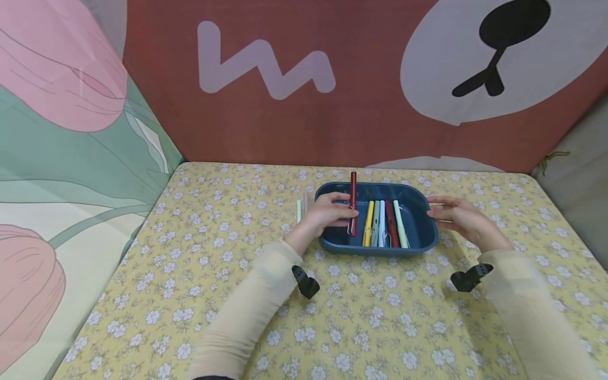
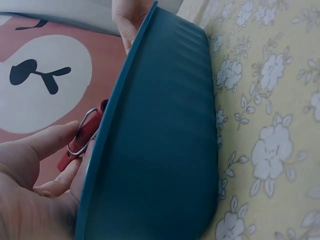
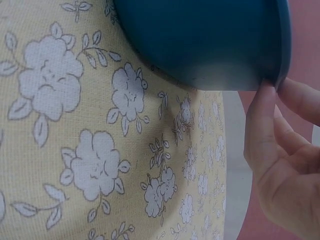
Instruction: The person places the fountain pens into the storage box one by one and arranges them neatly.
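A dark blue plastic tray point(image 1: 380, 252) sits on the table. My left hand point(image 1: 328, 214) reaches over its left rim and pinches a red pen point(image 1: 353, 190) between thumb and fingers. That pen is upright in the head view, over the tray's left part; its wire clip shows in the left wrist view. Inside the tray, several pens lie side by side: a yellow pen point(image 1: 368, 224), a grey-green one, a light blue one, another red pen point(image 1: 391, 221) and a pale green pen point(image 1: 401, 224). At the right end, my right hand point(image 3: 280, 155) holds the tray's rim between thumb and fingertips.
Left of the tray, a pale green pen point(image 1: 298, 210) and a pale pinkish pen point(image 1: 306, 199) are partly hidden behind my left hand. A yellow floral cloth point(image 1: 285, 338) covers the table. A printed brown backdrop point(image 1: 266, 132) rises along the far edge.
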A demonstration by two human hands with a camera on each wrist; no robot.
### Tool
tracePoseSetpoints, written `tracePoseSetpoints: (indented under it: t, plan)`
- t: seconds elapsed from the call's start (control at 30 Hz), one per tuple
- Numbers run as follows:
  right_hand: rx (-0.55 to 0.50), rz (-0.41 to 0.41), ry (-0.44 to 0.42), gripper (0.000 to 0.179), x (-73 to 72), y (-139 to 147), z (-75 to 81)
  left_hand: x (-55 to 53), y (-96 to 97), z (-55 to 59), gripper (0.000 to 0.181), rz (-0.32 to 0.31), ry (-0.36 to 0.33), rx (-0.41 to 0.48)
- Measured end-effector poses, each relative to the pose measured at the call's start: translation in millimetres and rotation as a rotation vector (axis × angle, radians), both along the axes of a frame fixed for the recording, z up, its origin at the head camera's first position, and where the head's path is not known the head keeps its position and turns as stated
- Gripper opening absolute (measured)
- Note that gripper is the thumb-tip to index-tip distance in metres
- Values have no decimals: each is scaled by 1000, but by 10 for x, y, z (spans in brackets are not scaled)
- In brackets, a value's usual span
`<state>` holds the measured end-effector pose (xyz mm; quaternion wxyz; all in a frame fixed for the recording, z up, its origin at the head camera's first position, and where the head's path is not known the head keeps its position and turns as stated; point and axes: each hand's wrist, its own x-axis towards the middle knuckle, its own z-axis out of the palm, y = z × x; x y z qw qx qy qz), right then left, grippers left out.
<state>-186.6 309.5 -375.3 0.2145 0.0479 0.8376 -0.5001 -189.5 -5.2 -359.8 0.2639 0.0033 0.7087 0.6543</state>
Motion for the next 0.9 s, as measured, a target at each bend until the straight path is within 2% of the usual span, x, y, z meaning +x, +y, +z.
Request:
tracePoseSetpoints:
  t: [0.57,0.9]
  plan:
    - [-2,1,-2,65,-2,-6,1,-2,288,-158,48,24,-20,-84]
    - [-5,11,1,66,0,5,1,8,349,-265,43,22,21,-188]
